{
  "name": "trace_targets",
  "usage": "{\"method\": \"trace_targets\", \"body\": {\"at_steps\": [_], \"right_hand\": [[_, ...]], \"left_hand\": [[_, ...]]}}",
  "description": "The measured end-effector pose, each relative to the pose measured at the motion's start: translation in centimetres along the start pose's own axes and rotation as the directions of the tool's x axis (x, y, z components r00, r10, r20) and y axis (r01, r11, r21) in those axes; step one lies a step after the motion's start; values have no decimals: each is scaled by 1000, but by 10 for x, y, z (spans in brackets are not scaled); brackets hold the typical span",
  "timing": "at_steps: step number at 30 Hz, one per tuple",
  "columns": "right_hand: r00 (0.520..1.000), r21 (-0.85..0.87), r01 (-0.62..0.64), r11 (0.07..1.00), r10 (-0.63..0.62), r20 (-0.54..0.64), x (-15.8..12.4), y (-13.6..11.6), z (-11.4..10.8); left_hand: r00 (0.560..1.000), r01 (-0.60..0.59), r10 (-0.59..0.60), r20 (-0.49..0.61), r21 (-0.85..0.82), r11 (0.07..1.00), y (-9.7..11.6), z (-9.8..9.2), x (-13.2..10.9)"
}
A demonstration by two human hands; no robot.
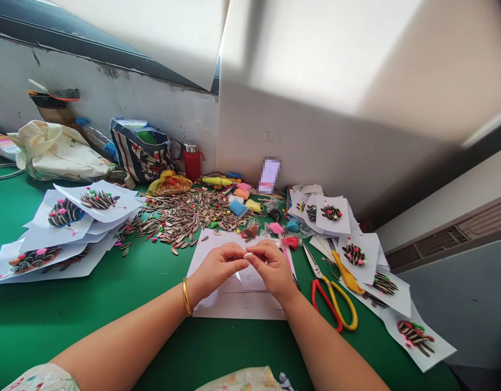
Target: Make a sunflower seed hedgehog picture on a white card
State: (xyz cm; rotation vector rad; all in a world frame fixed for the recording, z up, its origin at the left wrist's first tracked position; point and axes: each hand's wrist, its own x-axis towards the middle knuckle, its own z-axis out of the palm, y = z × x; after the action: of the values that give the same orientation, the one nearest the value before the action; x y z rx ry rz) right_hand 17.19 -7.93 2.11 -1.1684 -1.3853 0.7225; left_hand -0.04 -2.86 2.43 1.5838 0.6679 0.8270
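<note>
My left hand (220, 270) and my right hand (273, 270) meet above the white paper sheets (238, 307). Between their fingertips they pinch a small white lump (247, 255), which looks like modelling clay. The top sheet carries a printed line drawing, partly hidden under my hands. Just beyond them lie small bags of coloured clay, among them a red one (291, 242), a pink one (275, 228) and a blue one (237, 207). A loose heap of striped sunflower seeds (189, 214) spreads out past my left hand.
Scissors (334, 304) with red and yellow handles and an orange-handled utility knife (346, 273) lie at right. Paper cards with seed figures are stacked at left (83, 239) and right (405, 296). A red flask (191, 162) and a striped bag (140, 149) stand by the wall.
</note>
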Motion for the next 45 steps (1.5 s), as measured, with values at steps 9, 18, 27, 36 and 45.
{"method": "trace_targets", "body": {"at_steps": [9, 18, 27, 36, 45], "right_hand": [[1000, 16, -17, 1000, 17, 20, -1, -1, 2], [996, 65, -52, 996, 47, 78, -1, 2, -1], [989, -100, 52, 994, -38, 141, -3, -7, 0], [982, -149, 129, 980, -106, 153, -5, -2, 4], [984, -127, 141, 982, -124, 131, -4, -3, 4]], "left_hand": [[992, -35, 54, -117, 162, 986, -3, 1, 0], [993, 81, -86, -76, -69, 994, -1, 3, 0], [987, 158, -155, 30, -155, 975, 1, 2, -1], [972, 233, -231, 35, -167, 958, -3, 3, -1], [970, 245, -241, 45, -210, 947, 1, 3, -1]]}}
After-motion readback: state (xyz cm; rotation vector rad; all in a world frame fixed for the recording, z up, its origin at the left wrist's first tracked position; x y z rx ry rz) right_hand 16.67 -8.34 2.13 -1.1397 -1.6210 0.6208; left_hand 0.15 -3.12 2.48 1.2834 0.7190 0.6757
